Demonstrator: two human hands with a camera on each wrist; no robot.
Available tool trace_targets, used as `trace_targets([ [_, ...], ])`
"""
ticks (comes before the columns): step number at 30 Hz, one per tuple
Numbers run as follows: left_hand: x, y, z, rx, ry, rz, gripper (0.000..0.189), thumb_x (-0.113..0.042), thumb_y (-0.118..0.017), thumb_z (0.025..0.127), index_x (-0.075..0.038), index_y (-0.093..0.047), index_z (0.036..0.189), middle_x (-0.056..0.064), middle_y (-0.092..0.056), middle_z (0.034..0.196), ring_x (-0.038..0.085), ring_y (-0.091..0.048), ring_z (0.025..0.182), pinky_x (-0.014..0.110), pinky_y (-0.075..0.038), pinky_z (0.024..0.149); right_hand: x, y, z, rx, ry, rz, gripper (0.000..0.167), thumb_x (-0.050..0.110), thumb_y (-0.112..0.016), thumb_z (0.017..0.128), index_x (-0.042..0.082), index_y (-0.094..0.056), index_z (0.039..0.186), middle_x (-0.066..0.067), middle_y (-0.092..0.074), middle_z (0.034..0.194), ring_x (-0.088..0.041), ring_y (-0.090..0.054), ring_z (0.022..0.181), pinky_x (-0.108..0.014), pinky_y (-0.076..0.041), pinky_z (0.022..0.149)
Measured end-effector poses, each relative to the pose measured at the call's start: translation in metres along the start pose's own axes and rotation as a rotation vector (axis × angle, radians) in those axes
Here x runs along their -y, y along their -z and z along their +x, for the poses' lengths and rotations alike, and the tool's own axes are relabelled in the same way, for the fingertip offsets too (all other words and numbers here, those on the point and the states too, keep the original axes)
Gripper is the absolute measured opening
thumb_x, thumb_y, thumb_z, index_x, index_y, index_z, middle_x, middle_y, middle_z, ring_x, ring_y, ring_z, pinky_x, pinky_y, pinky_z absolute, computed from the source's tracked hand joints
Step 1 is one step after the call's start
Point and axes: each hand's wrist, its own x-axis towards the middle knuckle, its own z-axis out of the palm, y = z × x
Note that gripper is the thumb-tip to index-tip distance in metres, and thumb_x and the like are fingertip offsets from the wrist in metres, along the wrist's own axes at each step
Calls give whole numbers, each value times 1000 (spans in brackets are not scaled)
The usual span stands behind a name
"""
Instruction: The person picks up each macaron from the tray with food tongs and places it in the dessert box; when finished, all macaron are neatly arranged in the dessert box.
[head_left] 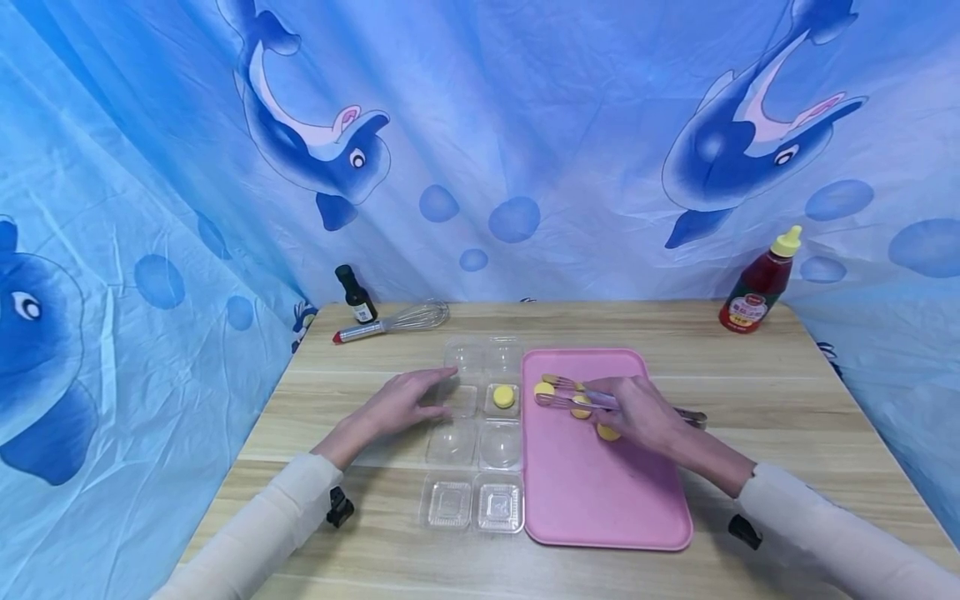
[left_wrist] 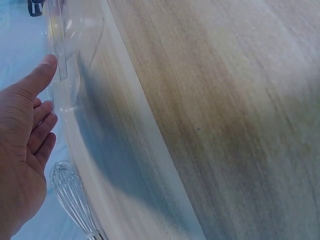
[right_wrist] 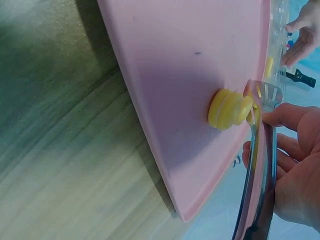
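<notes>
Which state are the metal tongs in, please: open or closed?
Open: in the head view, the metal tongs have their tips apart, with a yellow macaron between them; I cannot tell if they grip it.

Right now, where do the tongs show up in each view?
Head: right of centre, the tongs are in the right hand over the pink tray.
Left wrist: not visible.
Right wrist: right of centre, running down to the bottom edge.
Shared landmark: clear plastic boxes, below centre, top left and top right respectively.
</notes>
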Motion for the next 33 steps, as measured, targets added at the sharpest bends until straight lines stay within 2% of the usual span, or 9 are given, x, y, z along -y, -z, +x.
trace_targets([
  [4,0,0,0,-9,-2,9,78,-36,-85,91,-8,-52,156,12,-57,154,33,-56,140,51,-43,120,2,3,4,-4,18,3,44,0,-88,83,-4,-75,125,-20,-77,116,-10,-64,72,-24,-52,59],
  [9,1,0,0,-16,-10,29,78,-38,-85,91,-9,-53,156,13,-60,152,32,-58,138,51,-45,119,9,4,13,-26,65,-19,44,-1,-87,83,1,-77,125,-16,-79,112,-8,-61,68,-26,-51,61],
  [13,1,0,-1,-22,-16,40,77,-37,-86,91,-9,-54,155,13,-60,151,33,-59,137,51,-45,118,16,5,22,-22,63,-6,47,-1,-84,85,4,-76,130,-16,-79,113,-2,-49,53,-24,-43,49],
  [16,1,0,0,-18,-17,38,77,-37,-85,91,-9,-54,155,13,-60,152,32,-58,138,51,-45,118,21,5,27,-15,52,7,48,-3,-81,85,5,-75,132,-13,-79,98,2,-32,43,-21,-33,40],
  [20,0,1,1,-12,-13,39,77,-39,-85,91,-8,-55,154,12,-60,152,32,-58,138,51,-44,119,28,3,33,-26,65,-13,50,-5,-82,83,9,-76,131,-5,-72,78,2,-23,43,-20,-28,39],
  [23,1,2,1,-12,-15,45,77,-39,-85,91,-8,-55,154,12,-60,151,32,-58,138,51,-45,119,35,0,39,-20,85,-14,52,-6,-81,82,11,-77,131,-6,-76,87,1,-24,45,-22,-32,41],
  [27,1,1,2,-14,-28,56,76,-38,-86,91,-8,-55,154,13,-61,151,32,-59,137,51,-45,118,45,-7,46,9,103,2,50,-4,-83,85,11,-75,133,-7,-79,116,-1,-34,49,-24,-43,51],
  [30,1,1,2,-18,-35,58,76,-38,-86,90,-8,-56,153,14,-61,150,33,-60,136,51,-46,118,52,-14,50,23,121,4,49,-3,-85,86,10,-75,133,-7,-76,126,-2,-44,57,-26,-51,63],
  [33,1,1,2,-23,-40,59,76,-38,-86,90,-8,-56,153,14,-61,150,33,-60,136,51,-46,117,58,-20,55,28,132,8,48,-2,-84,86,8,-75,132,-11,-76,125,-2,-43,55,-27,-54,67],
])
